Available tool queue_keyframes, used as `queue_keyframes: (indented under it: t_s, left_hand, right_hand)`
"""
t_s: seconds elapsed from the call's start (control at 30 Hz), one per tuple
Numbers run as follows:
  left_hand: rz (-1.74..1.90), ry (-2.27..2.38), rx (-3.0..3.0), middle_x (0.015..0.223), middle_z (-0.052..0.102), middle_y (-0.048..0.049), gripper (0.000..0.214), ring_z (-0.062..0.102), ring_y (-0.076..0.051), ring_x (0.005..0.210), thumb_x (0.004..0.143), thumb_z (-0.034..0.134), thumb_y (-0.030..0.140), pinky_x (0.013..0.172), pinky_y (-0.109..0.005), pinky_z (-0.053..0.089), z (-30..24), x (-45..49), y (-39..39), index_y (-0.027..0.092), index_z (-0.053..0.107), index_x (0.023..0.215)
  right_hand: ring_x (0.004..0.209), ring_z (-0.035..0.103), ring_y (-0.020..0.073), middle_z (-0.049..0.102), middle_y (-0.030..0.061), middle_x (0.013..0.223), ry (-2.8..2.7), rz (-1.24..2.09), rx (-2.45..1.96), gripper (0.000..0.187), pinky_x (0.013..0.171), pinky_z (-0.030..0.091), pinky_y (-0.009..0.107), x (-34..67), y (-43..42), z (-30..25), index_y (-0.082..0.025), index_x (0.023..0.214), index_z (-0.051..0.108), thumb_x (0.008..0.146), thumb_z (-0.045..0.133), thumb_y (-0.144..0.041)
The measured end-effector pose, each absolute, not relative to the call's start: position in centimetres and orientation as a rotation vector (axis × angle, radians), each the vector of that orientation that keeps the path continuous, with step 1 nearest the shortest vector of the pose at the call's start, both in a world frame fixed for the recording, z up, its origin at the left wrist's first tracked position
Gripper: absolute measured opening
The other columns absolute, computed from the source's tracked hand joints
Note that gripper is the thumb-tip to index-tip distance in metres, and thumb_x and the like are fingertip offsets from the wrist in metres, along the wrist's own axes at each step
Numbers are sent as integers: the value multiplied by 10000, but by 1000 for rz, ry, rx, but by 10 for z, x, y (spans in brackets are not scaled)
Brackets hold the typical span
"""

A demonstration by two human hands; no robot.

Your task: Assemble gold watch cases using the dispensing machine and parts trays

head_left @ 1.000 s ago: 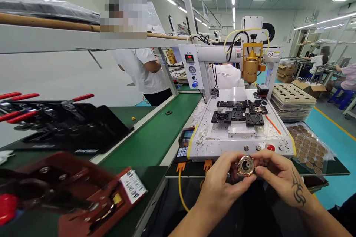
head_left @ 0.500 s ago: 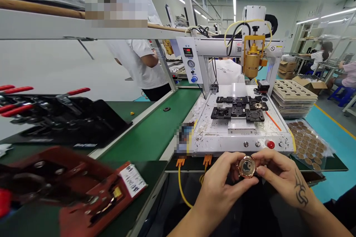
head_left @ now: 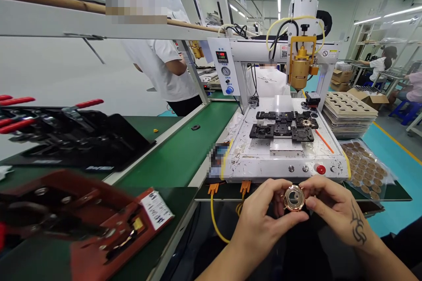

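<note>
A round rose-gold watch case with a clear centre is held up between my two hands, in front of the white dispensing machine. My left hand grips its left side and lower edge between thumb and fingers. On the right side, the thumb and fingertips of my right hand pinch the rim. Beyond the hands, black fixture blocks sit on the machine's bed, and a ring-shaped part lies in the far right one. A gold dispensing head hangs above them.
A red-brown hand press stands at the lower left, with black toggle-clamp fixtures behind it. A green conveyor belt runs alongside. Stacked trays and a bag of round brown discs are right. A person in white stands behind.
The view has shifted slightly, so the surroundings sit a little higher in the picture. Both hands keep their hold on the watch case, with hardly any movement.
</note>
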State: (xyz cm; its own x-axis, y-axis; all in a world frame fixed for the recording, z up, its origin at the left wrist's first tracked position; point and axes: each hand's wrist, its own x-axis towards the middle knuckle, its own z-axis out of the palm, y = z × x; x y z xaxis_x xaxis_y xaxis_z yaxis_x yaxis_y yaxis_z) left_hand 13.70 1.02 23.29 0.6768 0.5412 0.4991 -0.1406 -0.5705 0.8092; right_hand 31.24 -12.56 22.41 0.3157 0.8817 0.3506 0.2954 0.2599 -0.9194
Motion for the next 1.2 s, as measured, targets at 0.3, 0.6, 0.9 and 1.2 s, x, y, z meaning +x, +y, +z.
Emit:
queue_keyframes:
  t_s: [0.3, 0.6, 0.9, 1.2]
  left_hand:
    - [797, 411, 1852, 806, 738, 34, 434, 618, -122, 625, 740, 996, 417, 582, -210, 540, 233, 140, 7, 242, 765, 1063]
    - [918, 415, 2077, 912, 742, 29, 286, 666, -139, 709, 866, 801, 197, 661, -242, 570, 203, 137, 25, 268, 720, 1131]
    - [820, 604, 1930, 999, 769, -42, 297, 754, -209, 907, 892, 782, 340, 836, -325, 609, 158, 109, 58, 215, 672, 1137]
    - [338, 326, 2220, 1408, 727, -154, 347, 659, -353, 1350, 757, 850, 150, 1173, -524, 499, 99, 157, 73, 213, 664, 1043]
  right_hand:
    - [937, 757, 162, 790, -7, 1048, -1234, 566, -1316, 175, 871, 617, 231, 314, -125, 221, -345, 1216, 780, 1045, 745, -342]
    - [988, 756, 227, 793, 47, 1081, -1272, -48, -1661, 186, 885, 607, 346, 347, -131, 189, -282, 1194, 763, 1095, 625, -356]
    - [894, 606, 279, 627, 67, 960, -872, -645, -1867, 359, 843, 517, 454, 431, -139, 135, -205, 999, 677, 942, 790, -541]
    - [1036, 757, 266, 806, 79, 1105, -1644, -159, -1707, 251, 925, 631, 414, 345, -98, 95, -269, 1158, 769, 1060, 557, -176]
